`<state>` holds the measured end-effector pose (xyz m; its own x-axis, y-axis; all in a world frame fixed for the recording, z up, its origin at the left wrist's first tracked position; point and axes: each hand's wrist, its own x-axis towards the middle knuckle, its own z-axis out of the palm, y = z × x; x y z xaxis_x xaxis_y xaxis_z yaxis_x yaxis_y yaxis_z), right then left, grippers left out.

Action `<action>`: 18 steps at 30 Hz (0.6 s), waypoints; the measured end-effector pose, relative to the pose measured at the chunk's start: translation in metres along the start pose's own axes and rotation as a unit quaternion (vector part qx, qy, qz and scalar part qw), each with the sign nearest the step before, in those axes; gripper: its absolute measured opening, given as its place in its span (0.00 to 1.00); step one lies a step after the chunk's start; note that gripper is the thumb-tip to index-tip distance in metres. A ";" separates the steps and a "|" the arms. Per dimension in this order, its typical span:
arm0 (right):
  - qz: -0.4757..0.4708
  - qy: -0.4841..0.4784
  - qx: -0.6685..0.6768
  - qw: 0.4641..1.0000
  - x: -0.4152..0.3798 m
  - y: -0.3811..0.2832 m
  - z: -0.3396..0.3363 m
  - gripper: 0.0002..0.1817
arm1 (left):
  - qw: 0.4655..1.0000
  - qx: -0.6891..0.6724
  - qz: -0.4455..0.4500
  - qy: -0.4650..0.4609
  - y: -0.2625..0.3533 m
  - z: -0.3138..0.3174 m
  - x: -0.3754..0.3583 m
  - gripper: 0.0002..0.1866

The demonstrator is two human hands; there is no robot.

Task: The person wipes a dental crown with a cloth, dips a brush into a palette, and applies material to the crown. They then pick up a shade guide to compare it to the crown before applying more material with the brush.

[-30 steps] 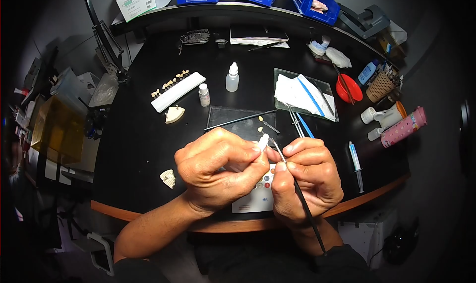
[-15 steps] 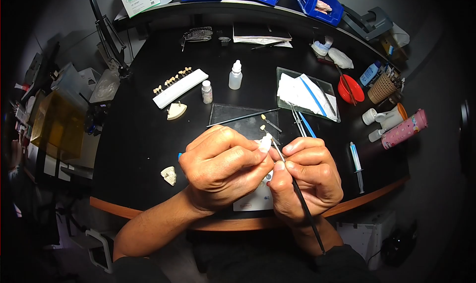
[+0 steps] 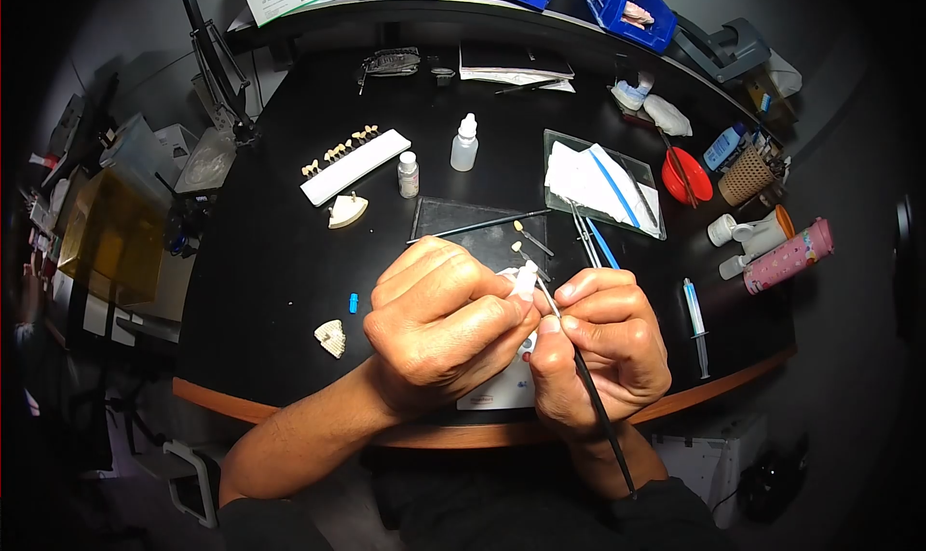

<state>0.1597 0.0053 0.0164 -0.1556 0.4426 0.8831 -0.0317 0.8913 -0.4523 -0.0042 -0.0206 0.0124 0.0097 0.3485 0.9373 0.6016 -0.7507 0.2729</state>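
Observation:
My left hand [image 3: 439,310] pinches a small white tooth-like dental piece [image 3: 525,281] between thumb and fingers, which cover most of it. In my right hand [image 3: 617,344] is a thin black-handled brush [image 3: 596,401], its tip right at the top of the white piece. Both hands nearly meet above a white palette [image 3: 492,394], mostly hidden beneath them. Just beyond the fingertips lie tooth shade tabs, one of them a yellowish tab [image 3: 520,227], on a dark flat slab [image 3: 453,218]. Another long brush [image 3: 492,225] lies across that slab.
Further out stand a dropper bottle [image 3: 464,146], a small vial [image 3: 409,177] and a white shade-tab holder [image 3: 355,168]. To the right are tweezers [image 3: 585,237], a glass plate with tissue [image 3: 603,186], a red bowl [image 3: 685,177] and a syringe [image 3: 694,324]. Plaster model pieces [image 3: 330,339] lie left.
The view has shifted slightly. My left hand has moved a little to the right, baring a small blue piece on the table. The brush tip stays at the white piece.

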 end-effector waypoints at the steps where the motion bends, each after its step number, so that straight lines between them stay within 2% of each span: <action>1: 0.000 -0.001 0.000 1.000 0.000 0.000 0.000 0.12 | 1.000 0.000 0.004 0.003 0.000 0.001 0.000 0.14; 15: -0.007 0.009 0.019 1.000 0.002 0.004 -0.006 0.11 | 0.999 0.041 -0.012 -0.005 -0.001 -0.002 0.004 0.13; 17: 0.055 0.079 0.062 0.993 0.004 0.006 -0.009 0.08 | 0.997 0.074 -0.035 -0.010 -0.006 -0.006 0.008 0.12; 18: 0.085 0.114 0.083 0.986 0.007 0.009 -0.011 0.07 | 0.994 0.080 -0.077 0.005 -0.008 -0.005 0.007 0.10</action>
<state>0.1688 0.0171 0.0201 0.0536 0.6115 0.7895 -0.1894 0.7825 -0.5932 -0.0129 -0.0145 0.0177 -0.0997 0.4462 0.8893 0.7141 -0.5904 0.3763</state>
